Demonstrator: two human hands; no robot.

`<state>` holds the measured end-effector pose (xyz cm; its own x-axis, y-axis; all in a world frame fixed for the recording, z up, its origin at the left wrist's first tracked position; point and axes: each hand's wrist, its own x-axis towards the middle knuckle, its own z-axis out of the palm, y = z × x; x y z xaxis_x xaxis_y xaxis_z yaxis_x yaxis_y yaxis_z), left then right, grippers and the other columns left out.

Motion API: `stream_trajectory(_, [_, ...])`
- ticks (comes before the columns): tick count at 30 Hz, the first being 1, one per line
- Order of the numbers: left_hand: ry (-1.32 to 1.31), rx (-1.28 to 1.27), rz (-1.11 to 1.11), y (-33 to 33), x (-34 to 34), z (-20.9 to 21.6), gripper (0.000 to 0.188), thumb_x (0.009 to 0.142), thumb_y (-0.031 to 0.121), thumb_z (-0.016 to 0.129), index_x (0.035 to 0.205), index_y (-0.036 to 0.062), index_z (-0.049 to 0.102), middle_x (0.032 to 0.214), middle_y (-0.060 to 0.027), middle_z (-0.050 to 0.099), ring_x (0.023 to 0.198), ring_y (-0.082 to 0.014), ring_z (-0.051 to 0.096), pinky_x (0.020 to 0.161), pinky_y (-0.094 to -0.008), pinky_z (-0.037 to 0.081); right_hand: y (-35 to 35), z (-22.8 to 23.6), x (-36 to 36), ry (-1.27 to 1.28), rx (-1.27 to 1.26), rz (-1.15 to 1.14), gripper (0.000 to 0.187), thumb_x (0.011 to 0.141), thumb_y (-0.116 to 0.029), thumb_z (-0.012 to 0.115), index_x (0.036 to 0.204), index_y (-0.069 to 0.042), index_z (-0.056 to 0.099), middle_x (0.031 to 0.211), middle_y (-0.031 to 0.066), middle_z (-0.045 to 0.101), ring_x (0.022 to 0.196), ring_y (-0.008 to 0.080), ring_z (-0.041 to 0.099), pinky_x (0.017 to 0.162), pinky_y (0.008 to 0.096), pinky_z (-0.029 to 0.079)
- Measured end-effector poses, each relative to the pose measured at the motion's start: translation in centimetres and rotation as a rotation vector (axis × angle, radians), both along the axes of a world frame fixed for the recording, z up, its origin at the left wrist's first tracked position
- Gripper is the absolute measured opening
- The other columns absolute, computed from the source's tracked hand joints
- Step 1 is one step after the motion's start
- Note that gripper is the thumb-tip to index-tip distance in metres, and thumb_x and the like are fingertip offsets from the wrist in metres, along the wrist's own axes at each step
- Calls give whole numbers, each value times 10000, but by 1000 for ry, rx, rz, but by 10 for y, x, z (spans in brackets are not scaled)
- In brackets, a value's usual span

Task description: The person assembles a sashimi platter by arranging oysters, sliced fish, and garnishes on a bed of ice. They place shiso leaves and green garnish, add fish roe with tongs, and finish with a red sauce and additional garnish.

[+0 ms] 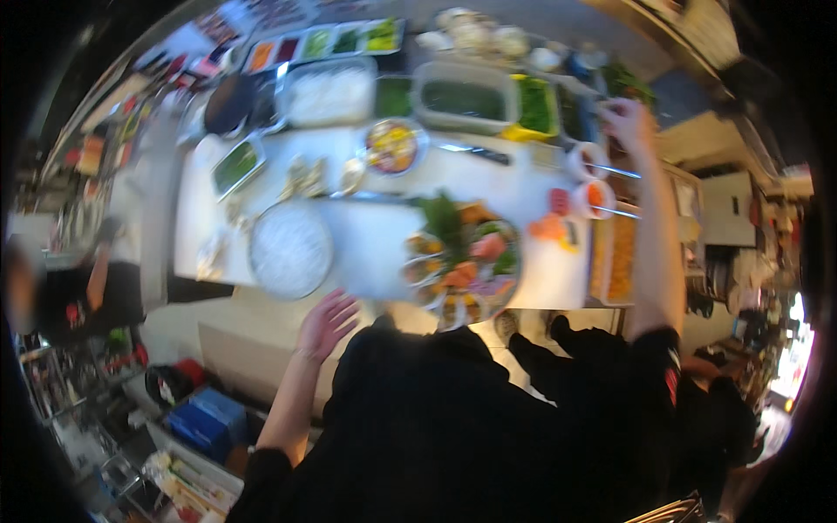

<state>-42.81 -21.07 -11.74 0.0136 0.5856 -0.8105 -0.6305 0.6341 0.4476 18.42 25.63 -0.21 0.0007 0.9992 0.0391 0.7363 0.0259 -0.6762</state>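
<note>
My left hand [330, 324] hangs at the near edge of the white cutting board [366, 235], fingers apart and nothing in it. My right hand [623, 120] reaches far right, over the containers beside the board. Its fingers are blurred, and I cannot see whether they hold anything. Between my arms, near the board's front edge, sits a round platter [516, 283] with green leaves [443, 227], pink and orange slices [486, 247] and small filled shells [425, 270]. A round bowl of crushed ice [290, 250] stands to its left. Pink and orange pieces [549, 228] lie to its right.
A dark-handled knife [479, 153] lies behind the platter, near a bowl of yellow and purple pieces [392, 146]. Tubs [462, 91] line the back. Two white cups [595, 199] with metal utensils stand right. Another person [78, 283] is at far left.
</note>
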Motion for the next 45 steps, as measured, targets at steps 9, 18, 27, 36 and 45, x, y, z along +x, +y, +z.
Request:
stream_trajectory(9, [-465, -26, 263, 28, -64, -27, 348, 1058, 157, 552, 1365, 12, 630, 1527, -72, 675, 1278, -255, 668, 1101, -476, 562, -225, 90, -280, 46, -100, 329, 124, 1015, -149, 781, 1059, -34, 794, 842, 8, 750, 685, 65, 639, 638, 256, 547])
stream_trajectory(18, [-95, 52, -40, 24, -96, -22, 425, 1052, 210, 621, 1438, 33, 611, 1445, -125, 702, 1161, -228, 690, 998, -446, 584, -289, -96, -473, -149, -199, 458, 258, 926, -257, 798, 1055, -36, 830, 938, 210, 797, 929, 417, 764, 898, 491, 595])
stream_trajectory(27, [856, 553, -520, 37, -54, -35, 521, 979, 154, 744, 1466, 20, 618, 1037, -90, 770, 748, -179, 704, 754, -342, 581, -339, -114, -439, 206, -387, 97, 279, 1006, -77, 737, 1264, 22, 776, 904, 107, 772, 750, 135, 730, 629, 299, 643])
stream_trajectory(36, [1066, 658, -462, 32, -52, -50, 610, 964, 158, 741, 1541, 28, 593, 1082, -52, 726, 686, -187, 649, 720, -374, 557, -401, -144, -459, -92, -207, -57, 398, 972, -82, 758, 1351, -12, 661, 957, 194, 820, 838, 329, 806, 793, 442, 629])
stream_trajectory(45, [1368, 980, -839, 85, 5, -54, 246, 956, 137, 751, 1199, 168, 765, 1127, -89, 672, 1021, -351, 708, 841, -494, 606, -446, -99, -441, 97, -121, -41, 125, 958, -62, 800, 1058, 14, 793, 955, 153, 798, 803, 240, 791, 710, 372, 614])
